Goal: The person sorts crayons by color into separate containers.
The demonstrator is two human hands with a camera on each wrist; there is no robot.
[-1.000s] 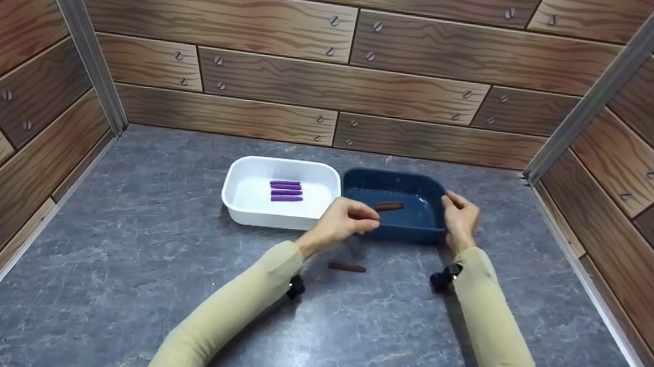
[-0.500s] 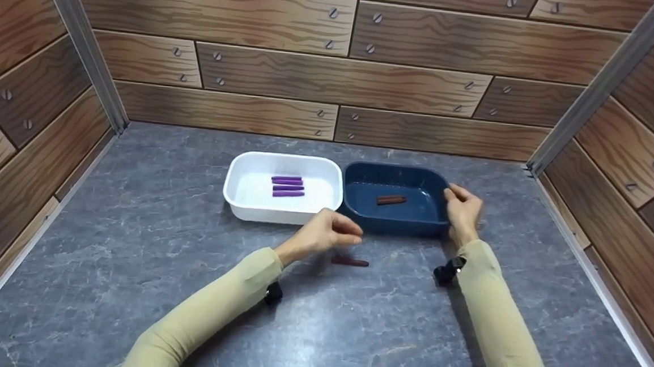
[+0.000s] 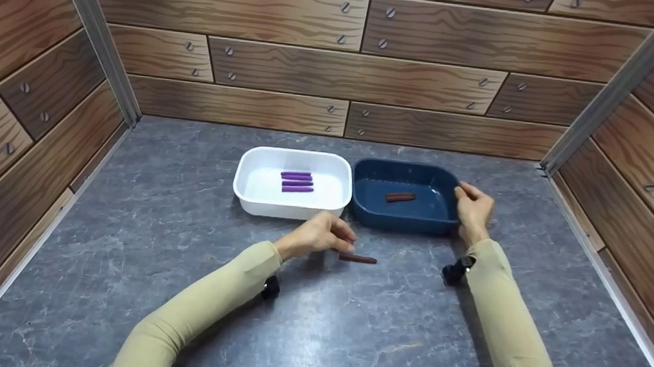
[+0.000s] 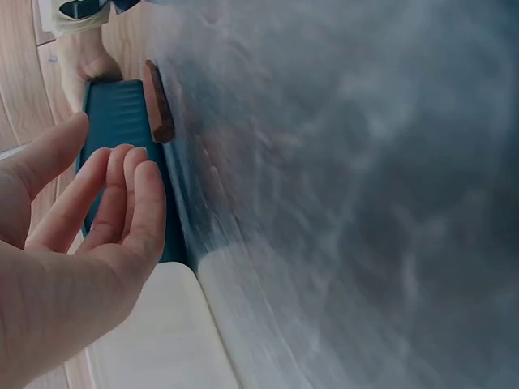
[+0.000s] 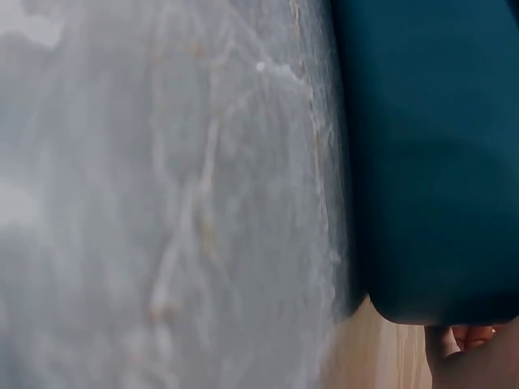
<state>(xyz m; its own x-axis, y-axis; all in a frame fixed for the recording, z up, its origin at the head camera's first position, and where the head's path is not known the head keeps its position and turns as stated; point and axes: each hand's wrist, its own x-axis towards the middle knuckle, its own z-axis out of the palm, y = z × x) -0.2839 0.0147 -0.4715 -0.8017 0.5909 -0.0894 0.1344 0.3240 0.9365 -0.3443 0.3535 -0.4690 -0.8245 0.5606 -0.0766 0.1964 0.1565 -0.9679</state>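
Note:
My left hand hovers just left of a short brown stick, crayon-like in shape, which lies on the tabletop in front of the two dishes. Its thumb and fingers are loosely bent with a gap between them, and nothing is held; the left wrist view has the brown stick beyond the fingertips. My right hand grips the right end of the dark blue dish, thumb at the rim. Inside that dish lie brown sticks side by side. Several purple sticks rest in rows in the white dish.
Both dishes stand end to end on a grey marbled tabletop. Wood-patterned panels wall in the back and both sides, with grey metal posts at the corners.
My left hand has come back from over the blue dish, down and left to the loose brown stick. The right hand keeps its hold on the dish. The camera view has shifted slightly.

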